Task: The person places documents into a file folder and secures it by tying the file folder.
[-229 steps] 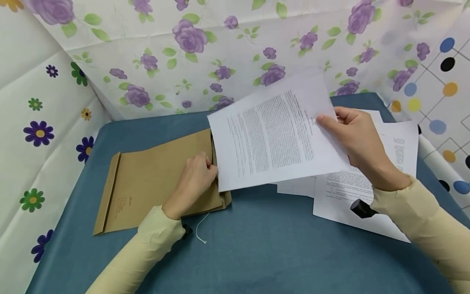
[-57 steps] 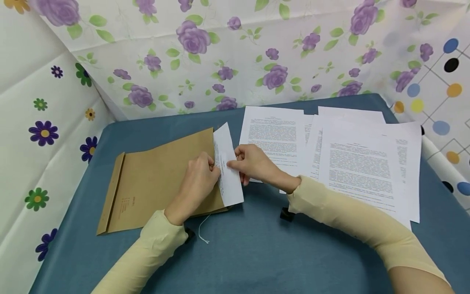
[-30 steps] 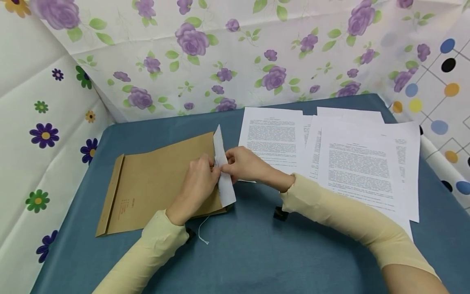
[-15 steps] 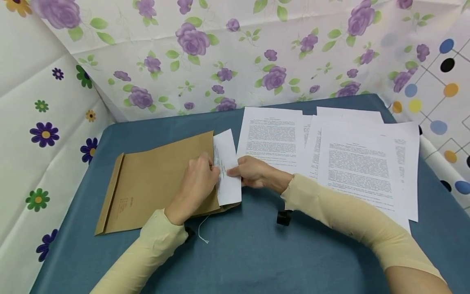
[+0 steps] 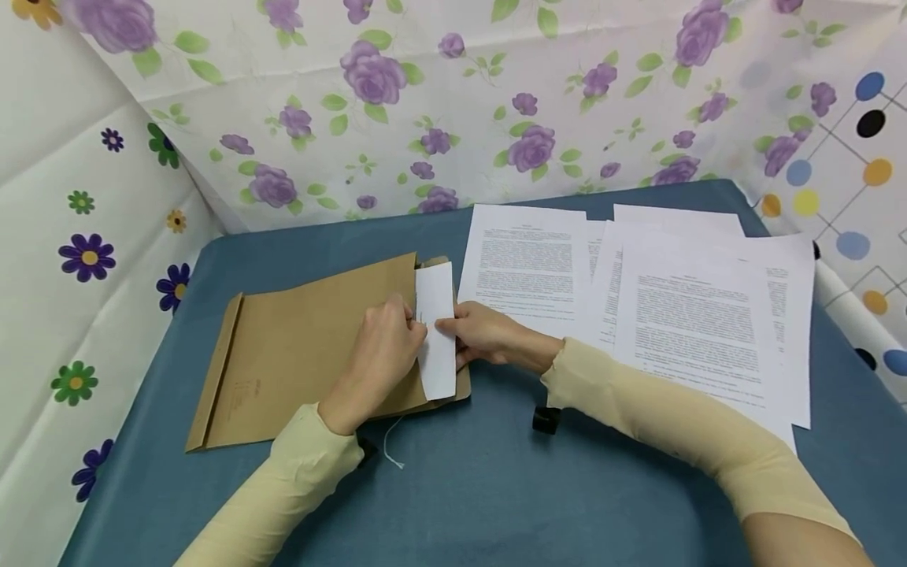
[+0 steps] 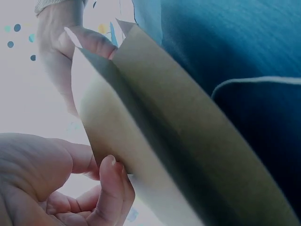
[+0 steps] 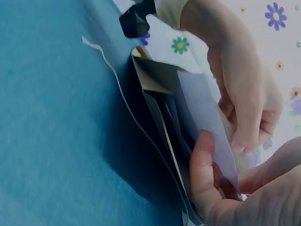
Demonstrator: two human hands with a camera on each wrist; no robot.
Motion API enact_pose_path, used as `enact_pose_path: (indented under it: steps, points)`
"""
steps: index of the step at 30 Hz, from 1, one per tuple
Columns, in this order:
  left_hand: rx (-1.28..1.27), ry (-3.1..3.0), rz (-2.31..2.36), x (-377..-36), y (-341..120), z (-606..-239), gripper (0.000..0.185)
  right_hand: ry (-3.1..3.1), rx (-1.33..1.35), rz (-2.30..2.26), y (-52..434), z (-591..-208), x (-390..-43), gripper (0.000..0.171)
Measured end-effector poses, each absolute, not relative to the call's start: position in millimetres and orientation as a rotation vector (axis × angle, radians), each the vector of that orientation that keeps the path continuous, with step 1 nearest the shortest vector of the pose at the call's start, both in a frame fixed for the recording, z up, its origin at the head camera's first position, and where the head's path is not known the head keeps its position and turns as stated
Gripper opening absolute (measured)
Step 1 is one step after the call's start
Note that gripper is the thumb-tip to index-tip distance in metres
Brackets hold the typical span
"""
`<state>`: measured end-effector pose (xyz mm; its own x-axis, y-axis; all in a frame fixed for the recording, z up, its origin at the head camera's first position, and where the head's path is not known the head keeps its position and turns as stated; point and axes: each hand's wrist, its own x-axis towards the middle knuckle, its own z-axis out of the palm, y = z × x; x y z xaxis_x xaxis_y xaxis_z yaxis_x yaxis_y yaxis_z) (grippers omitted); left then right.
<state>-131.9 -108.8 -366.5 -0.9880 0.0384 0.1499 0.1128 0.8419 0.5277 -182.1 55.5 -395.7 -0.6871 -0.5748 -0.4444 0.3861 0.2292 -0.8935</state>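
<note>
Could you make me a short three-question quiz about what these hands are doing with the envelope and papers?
1. True or false: the right hand pinches the white sheet at the brown envelope mouth.
2. What does the left hand hold? A) envelope's open edge B) loose printed pages
3. What colour is the table cloth?

Key: 1 true; 2 A; 3 blue.

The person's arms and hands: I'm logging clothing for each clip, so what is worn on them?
Both arms wear long, close-fitting pale yellow sleeves, the left sleeve and right sleeve both ending at the wrist. A small black device sits under each wrist. The left hand and right hand are bare: no gloves or rings visible.
</note>
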Motion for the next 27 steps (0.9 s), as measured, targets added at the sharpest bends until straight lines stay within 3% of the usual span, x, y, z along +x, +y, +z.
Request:
enact_pose_path:
  steps: [14, 19, 27]
  points:
    - [-0.149, -2.879, -0.834, -129, -108, -363, 0.005, 1.863, -0.229, -1.564, 46, -398, -187, 0.019]
    - [-0.156, -2.878, -0.839, -129, -107, -362, 0.005, 1.913, -0.249, -1.558, 44, -399, -189, 0.028]
    - [-0.165, -2.877, -0.890, -127, -103, -363, 0.005, 1.986, -0.380, -1.558, 31, -402, -190, 0.025]
